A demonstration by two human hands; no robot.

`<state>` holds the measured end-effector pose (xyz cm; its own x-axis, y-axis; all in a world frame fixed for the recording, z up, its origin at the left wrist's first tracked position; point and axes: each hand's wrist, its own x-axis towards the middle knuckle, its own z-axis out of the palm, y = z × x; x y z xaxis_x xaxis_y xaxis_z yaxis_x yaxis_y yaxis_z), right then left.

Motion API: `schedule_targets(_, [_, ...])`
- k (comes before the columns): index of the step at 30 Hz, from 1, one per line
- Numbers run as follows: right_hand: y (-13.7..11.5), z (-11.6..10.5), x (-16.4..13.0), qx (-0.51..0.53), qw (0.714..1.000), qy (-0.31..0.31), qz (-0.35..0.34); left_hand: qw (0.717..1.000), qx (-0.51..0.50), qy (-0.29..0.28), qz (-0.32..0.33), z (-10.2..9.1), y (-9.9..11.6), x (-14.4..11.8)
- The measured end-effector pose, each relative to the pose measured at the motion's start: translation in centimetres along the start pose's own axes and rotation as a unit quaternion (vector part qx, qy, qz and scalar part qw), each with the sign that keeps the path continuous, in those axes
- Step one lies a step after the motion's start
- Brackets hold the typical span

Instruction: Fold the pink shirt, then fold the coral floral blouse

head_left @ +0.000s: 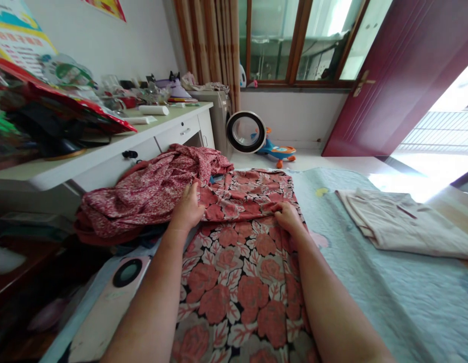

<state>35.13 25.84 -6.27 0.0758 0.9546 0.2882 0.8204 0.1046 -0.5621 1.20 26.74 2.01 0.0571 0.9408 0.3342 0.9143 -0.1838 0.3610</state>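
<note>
Both forearms fill the bottom of view, laid over the floral garment (234,282) spread flat on the pale blue bedspread (389,297). Left hand (187,209) rests open, palm down, on the garment's left edge, just beside a heap of red patterned cloth (151,194). Right hand (288,218) closed, pinching a fold at the garment's right side; fingertips tucked under, can't see them. Folded beige cloth (404,224) lies well apart to the right. Garment's near end cut off by frame. Cluttered white desk (105,156) at left, items too jumbled to tell.
</note>
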Motion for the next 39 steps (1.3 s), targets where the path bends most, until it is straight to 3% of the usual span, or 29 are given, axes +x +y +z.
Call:
schedule_targets(2, [0.0, -0.1, 0.0, 0.028, 0.999, 0.023, 0.006, 0.996, 0.063, -0.057, -0.031, -0.7, 0.2, -0.5])
schedule_targets(4, [0.0, -0.4, 0.1, 0.069, 0.995, 0.069, 0.021, 0.988, 0.122, -0.075, -0.050, -1.6, 0.7, -1.0])
schedule_targets(8, [0.2, -0.8, 0.1, 0.129, 0.980, 0.142, 0.053, 0.984, 0.171, 0.047, -0.011, -3.4, 2.3, -1.4])
schedule_targets(9, [0.3, -0.8, 0.1, 0.136, 0.978, 0.147, 0.058, 0.984, 0.164, 0.063, 0.007, -3.7, 2.9, -1.4])
schedule_targets(11, [0.5, -0.7, 0.1, 0.139, 0.977, 0.147, 0.071, 0.988, 0.140, 0.041, 0.044, -3.8, 4.4, -1.4])
schedule_targets(14, [1.1, -0.4, 0.2, 0.130, 0.979, 0.131, 0.084, 0.987, 0.101, -0.072, 0.100, -2.3, 7.6, -1.4])
schedule_targets(16, [1.4, -0.2, 0.3, 0.128, 0.982, 0.117, 0.080, 0.972, 0.091, -0.153, 0.156, -0.4, 10.0, -1.4])
schedule_targets(20, [1.8, 0.0, 0.5, 0.093, 0.990, 0.081, 0.062, 0.949, 0.068, -0.197, 0.239, 4.4, 13.6, -1.6])
schedule_targets(23, [1.9, 0.1, 0.6, 0.055, 0.996, 0.051, 0.051, 0.952, 0.061, -0.203, 0.221, 7.2, 14.1, -1.6])
schedule_targets(26, [1.9, 0.1, 0.6, 0.041, 0.998, 0.038, 0.037, 0.959, 0.078, -0.200, 0.182, 8.5, 13.4, -1.5])
schedule_targets(33, [1.5, 0.2, 0.4, -0.004, 0.997, 0.071, 0.026, 0.948, 0.043, -0.293, 0.114, 7.9, 12.6, 1.6])
schedule_targets(35, [1.5, 0.2, 0.3, -0.006, 0.996, 0.089, 0.023, 0.960, 0.040, -0.257, 0.103, 8.0, 12.2, 3.1])
schedule_targets(39, [1.7, 0.3, 0.3, -0.005, 0.997, 0.072, 0.016, 0.995, 0.035, -0.081, 0.036, 9.3, 10.7, 5.2])
